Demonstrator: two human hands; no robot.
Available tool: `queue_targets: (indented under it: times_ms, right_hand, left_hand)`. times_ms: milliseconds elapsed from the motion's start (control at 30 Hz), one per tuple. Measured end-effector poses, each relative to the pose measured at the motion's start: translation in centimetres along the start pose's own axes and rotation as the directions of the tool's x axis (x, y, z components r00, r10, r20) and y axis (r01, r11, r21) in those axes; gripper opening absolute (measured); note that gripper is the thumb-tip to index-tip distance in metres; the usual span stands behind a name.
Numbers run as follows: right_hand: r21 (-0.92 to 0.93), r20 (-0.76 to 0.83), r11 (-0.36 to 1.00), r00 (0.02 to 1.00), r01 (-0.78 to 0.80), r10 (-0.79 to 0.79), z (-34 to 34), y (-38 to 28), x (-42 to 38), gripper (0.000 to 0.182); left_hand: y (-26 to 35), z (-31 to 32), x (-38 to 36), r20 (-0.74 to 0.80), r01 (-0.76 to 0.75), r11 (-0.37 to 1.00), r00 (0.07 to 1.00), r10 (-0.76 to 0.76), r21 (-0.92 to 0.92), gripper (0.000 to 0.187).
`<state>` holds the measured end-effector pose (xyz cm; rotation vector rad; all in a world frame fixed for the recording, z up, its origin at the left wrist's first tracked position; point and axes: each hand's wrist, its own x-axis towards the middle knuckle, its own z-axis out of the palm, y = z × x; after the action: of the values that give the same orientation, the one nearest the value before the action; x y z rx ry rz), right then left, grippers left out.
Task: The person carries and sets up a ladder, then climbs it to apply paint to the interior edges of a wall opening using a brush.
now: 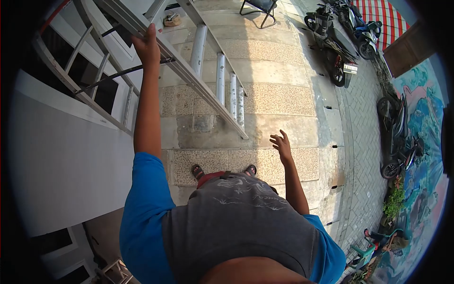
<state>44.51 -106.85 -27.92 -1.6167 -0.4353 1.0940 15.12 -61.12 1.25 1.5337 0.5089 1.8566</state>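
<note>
A silver aluminium stepladder (199, 51) stands ahead of me, with flat rungs between its rails and its near foot on the pavement. At the upper left, my left hand (147, 46) is closed around a side rail; most of its fingers are hidden behind the metal. The ladder's other frame (99, 71) spreads to the left beside the building, joined by dark spreader bars. To the right of the ladder foot, my right hand (282, 146) hangs in the air with fingers apart, touching nothing.
A white wall (71, 156) runs close on my left. Beyond the ladder are a black chair (261, 5) and a small brown bundle (172, 19). Parked motorbikes (333, 40) line the right side, another motorbike (399, 132) by a painted wall. A person (395, 242) is at the lower right.
</note>
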Motion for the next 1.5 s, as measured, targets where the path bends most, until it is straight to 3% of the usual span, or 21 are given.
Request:
queue_targets:
  times_ms: [67, 267, 367, 433, 500, 600, 633, 667, 700, 733, 767, 833, 1033, 1133, 1200, 1233, 1267, 1333, 1400, 1467, 1500]
  right_hand:
    - [-0.034, -0.061, 0.998, 0.996, -0.060, 0.057, -4.2, 0.1, -0.7, 0.063]
    - [-0.004, -0.111, 1.000, 0.994, 0.001, -0.001, -11.3, -3.3, -0.6, 0.042]
    - [0.001, 0.060, 0.976, 0.974, 0.219, -0.219, -9.8, -11.6, -0.1, 0.032]
    - [0.062, 0.261, 0.874, 0.838, 0.481, -0.480, -7.9, -19.6, -1.6, 0.035]
    - [0.314, 0.438, 0.681, 0.535, 0.662, -0.722, -5.9, -27.0, -3.8, 0.040]
    - [0.695, 0.480, 0.441, 0.091, 0.567, -0.873, -3.6, -35.9, -7.2, 0.059]
    - [0.741, 0.486, 0.436, 0.039, 0.511, -0.873, -3.0, -38.5, -8.0, 0.060]
    - [0.819, 0.339, 0.337, 0.082, 0.464, -0.937, -1.7, -40.1, -9.4, 0.044]
    - [0.839, 0.352, 0.329, 0.029, 0.434, -0.936, -1.1, -41.8, -9.4, 0.034]
    - [0.816, 0.429, 0.389, 0.004, 0.429, -0.903, -1.2, -42.9, -8.9, 0.054]
    - [0.858, 0.371, 0.352, 0.021, 0.374, -0.928, -0.3, -43.2, -8.8, 0.036]
    - [0.884, 0.440, 0.355, -0.285, 0.305, -0.851, 1.6, -46.6, -6.9, 0.052]
    - [0.864, 0.469, 0.503, -0.340, -0.016, -0.816, 3.9, -47.8, -2.2, 0.024]
    - [0.807, 0.483, 0.574, -0.404, -0.138, -0.777, 4.8, -49.4, 1.0, 0.021]
    - [0.768, 0.429, 0.543, -0.357, -0.339, -0.830, 5.4, -50.3, 3.4, 0.018]
    - [0.779, 0.435, 0.519, -0.292, -0.352, -0.852, 5.5, -50.6, 3.8, 0.018]
    - [0.758, 0.441, 0.530, -0.299, -0.380, -0.846, 5.3, -50.9, 4.5, 0.018]
    - [0.660, 0.489, 0.624, -0.390, -0.419, -0.780, 5.2, -51.8, 6.1, 0.015]
    - [0.583, 0.495, 0.676, -0.463, -0.451, -0.735, 5.5, -52.8, 8.1, 0.014]
    - [0.620, 0.455, 0.577, -0.356, -0.532, -0.816, 5.6, -53.5, 10.6, 0.013]
    - [0.514, 0.553, 0.668, -0.388, -0.539, -0.738, 5.4, -54.5, 12.7, 0.015]
  left_hand:
    - [-1.5, 0.0, -0.8, -0.129, -0.184, 0.921, 0.962, 0.241, 0.343, 0.061]
    - [0.0, 0.5, -1.5, -0.233, 0.000, 0.861, 0.963, 0.138, 0.509, 0.073]
    - [-0.3, 0.1, -1.5, -0.268, 0.032, 0.853, 0.955, 0.128, 0.521, 0.074]
    - [-0.3, 0.0, -1.6, -0.270, 0.009, 0.865, 0.952, 0.147, 0.502, 0.071]
    - [-0.1, -0.2, -1.8, -0.267, 0.018, 0.870, 0.955, 0.131, 0.492, 0.071]
    - [0.2, -0.3, -1.9, -0.273, 0.048, 0.878, 0.957, 0.096, 0.475, 0.071]
    - [0.0, -0.4, -1.9, -0.281, 0.041, 0.892, 0.955, 0.099, 0.451, 0.070]
    - [0.1, -0.4, -2.0, -0.289, 0.033, 0.905, 0.952, 0.101, 0.425, 0.070]
    - [0.8, 0.3, -2.3, -0.297, 0.056, 0.925, 0.953, 0.064, 0.377, 0.069]
    - [0.9, 0.5, -2.3, -0.303, 0.061, 0.918, 0.951, 0.066, 0.391, 0.069]
    - [1.0, 0.5, -2.3, -0.304, 0.065, 0.918, 0.951, 0.062, 0.391, 0.068]
    - [1.4, 0.7, -2.4, -0.299, 0.065, 0.921, 0.953, 0.057, 0.383, 0.067]
    - [1.1, -0.1, -2.6, -0.310, 0.088, 0.918, 0.950, 0.040, 0.386, 0.069]
    - [1.4, 0.0, -2.9, -0.337, 0.092, 0.935, 0.941, 0.031, 0.342, 0.066]
    - [0.8, -0.7, -2.9, -0.384, 0.102, 0.938, 0.923, 0.035, 0.331, 0.057]
    - [0.5, -1.2, -2.8, -0.403, 0.102, 0.931, 0.914, 0.052, 0.351, 0.057]
    - [0.3, -1.8, -3.0, -0.392, 0.128, 0.923, 0.920, 0.026, 0.363, 0.050]
    - [0.9, -1.4, -3.2, -0.386, 0.111, 0.913, 0.921, 0.055, 0.394, 0.034]
    - [1.2, -1.2, -3.2, -0.349, 0.096, 0.913, 0.936, 0.053, 0.396, 0.032]
    - [1.8, 0.2, -3.2, -0.389, 0.105, 0.886, 0.917, 0.090, 0.452, 0.030]
    - [2.1, 0.7, -3.3, -0.399, 0.126, 0.879, 0.914, 0.078, 0.459, 0.029]
